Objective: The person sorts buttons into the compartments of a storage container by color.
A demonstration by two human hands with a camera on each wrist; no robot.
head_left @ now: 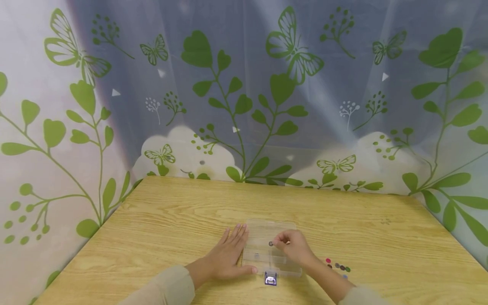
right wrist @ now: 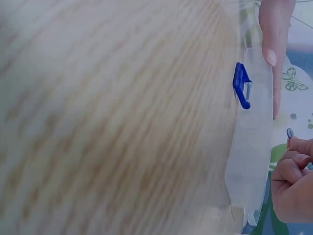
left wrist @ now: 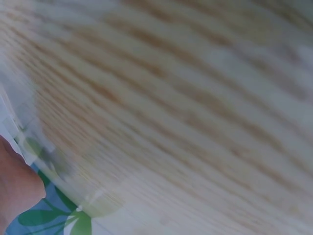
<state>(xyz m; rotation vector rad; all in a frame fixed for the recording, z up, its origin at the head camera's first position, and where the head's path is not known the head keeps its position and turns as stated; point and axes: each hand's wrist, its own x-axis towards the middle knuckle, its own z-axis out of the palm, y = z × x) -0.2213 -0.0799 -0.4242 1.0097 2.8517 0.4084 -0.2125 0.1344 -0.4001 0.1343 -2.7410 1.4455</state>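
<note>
A clear plastic divided box with a blue latch at its front lies on the table. My left hand rests along its left side, fingers straight and thumb at the front edge. Above the box, my right hand pinches a small dark button between thumb and fingertips. In the right wrist view the box's front wall stands below that hand. Only part of the left hand shows in the left wrist view.
Several small coloured buttons lie loose on the wooden table, right of the box near my right forearm. A patterned curtain with green leaves and butterflies hangs behind the table and at its sides.
</note>
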